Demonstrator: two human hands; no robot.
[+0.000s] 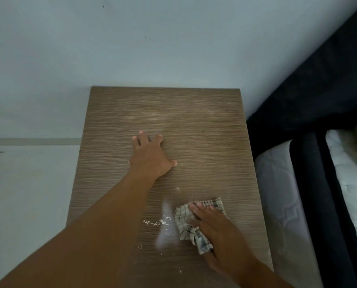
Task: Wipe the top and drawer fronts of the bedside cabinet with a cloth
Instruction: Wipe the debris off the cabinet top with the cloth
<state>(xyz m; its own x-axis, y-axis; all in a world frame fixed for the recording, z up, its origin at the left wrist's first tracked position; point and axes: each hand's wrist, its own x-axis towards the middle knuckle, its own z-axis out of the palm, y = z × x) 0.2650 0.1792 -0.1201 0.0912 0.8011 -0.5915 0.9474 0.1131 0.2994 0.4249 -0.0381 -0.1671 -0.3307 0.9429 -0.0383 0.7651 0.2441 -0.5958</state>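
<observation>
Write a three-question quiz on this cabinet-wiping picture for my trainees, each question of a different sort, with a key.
1. True or false: the right hand presses the checked cloth flat on the cabinet top.
2. Where do the white crumbs lie relative to the cloth?
A. to its left
B. on top of it
C. behind it, near the wall
3. Fill in: the left hand rests with fingers spread and holds ____.

Key: 1 true; 2 A; 3 nothing.
</observation>
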